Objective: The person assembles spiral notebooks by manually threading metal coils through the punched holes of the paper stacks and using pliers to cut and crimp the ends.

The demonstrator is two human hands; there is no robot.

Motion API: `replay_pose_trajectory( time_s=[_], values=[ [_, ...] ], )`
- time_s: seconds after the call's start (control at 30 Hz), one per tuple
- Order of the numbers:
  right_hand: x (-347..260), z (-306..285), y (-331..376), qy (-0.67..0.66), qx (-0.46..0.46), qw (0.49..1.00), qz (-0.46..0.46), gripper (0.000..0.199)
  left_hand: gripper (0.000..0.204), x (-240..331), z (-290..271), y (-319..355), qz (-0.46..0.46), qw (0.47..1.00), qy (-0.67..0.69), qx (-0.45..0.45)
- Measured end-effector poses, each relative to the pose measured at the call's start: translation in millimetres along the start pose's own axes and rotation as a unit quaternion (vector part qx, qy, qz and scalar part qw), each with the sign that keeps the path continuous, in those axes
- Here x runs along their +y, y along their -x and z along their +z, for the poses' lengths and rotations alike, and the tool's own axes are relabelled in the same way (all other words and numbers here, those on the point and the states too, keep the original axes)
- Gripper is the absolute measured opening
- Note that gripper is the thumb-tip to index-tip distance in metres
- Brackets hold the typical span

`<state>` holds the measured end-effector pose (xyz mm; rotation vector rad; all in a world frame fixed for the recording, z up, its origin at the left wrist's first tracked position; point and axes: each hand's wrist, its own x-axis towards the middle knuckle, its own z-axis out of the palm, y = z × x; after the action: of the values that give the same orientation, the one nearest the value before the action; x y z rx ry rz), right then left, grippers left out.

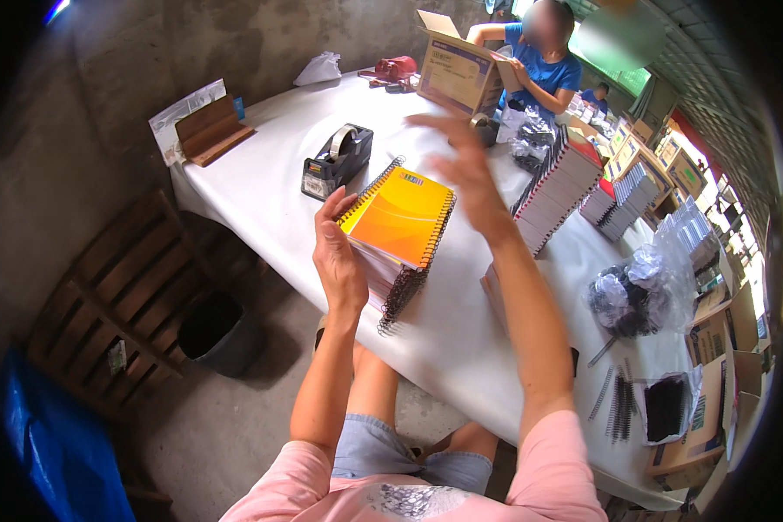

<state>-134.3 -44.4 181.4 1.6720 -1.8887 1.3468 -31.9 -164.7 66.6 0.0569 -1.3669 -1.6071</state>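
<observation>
A stack of spiral notebooks stands on the white table in front of me, a yellow-orange cover uppermost. Black wire coils run down its sides. My left hand lies against the stack's left side, fingers extended and not wrapped round it. Raised to the right of the stack, my right hand has its fingers apart and nothing in them; motion blurs it a little. Just beyond the stack sits a black tape dispenser with a roll of tape.
Taller notebook stacks stand to the right, near a plastic bag with dark contents and loose black coils. Across the table a person in blue handles a cardboard box. A dark bin is on the floor at left.
</observation>
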Motion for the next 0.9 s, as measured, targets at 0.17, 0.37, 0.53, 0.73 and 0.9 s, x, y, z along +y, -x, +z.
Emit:
replay_pose_trajectory(
  time_s=[0.17, 0.37, 0.53, 0.73, 0.9],
  values=[
    [57, 35, 60, -0.170, 0.193, 0.951, 0.170, 0.044, 0.059, 1, 15, 0, 0.061, 0.994, -0.083, 0.026],
    [48, 60, 60, -0.183, 0.265, 0.922, 0.213, 0.039, 0.060, -8, 19, -3, 0.078, 0.991, -0.079, 0.081],
    [74, -36, 144, 0.267, 0.214, 0.892, 0.295, 0.052, 0.078, 18, -3, -5, 0.084, 0.978, -0.051, 0.182],
    [58, -119, 271, 0.242, 0.085, 0.772, 0.581, 0.046, 0.052, 84, 9, 48, 0.306, 0.928, 0.112, 0.182],
    [54, -119, 276, 0.228, 0.114, 0.794, 0.552, 0.038, 0.037, 74, 60, 85, 0.407, 0.906, 0.047, -0.112]
  ],
)
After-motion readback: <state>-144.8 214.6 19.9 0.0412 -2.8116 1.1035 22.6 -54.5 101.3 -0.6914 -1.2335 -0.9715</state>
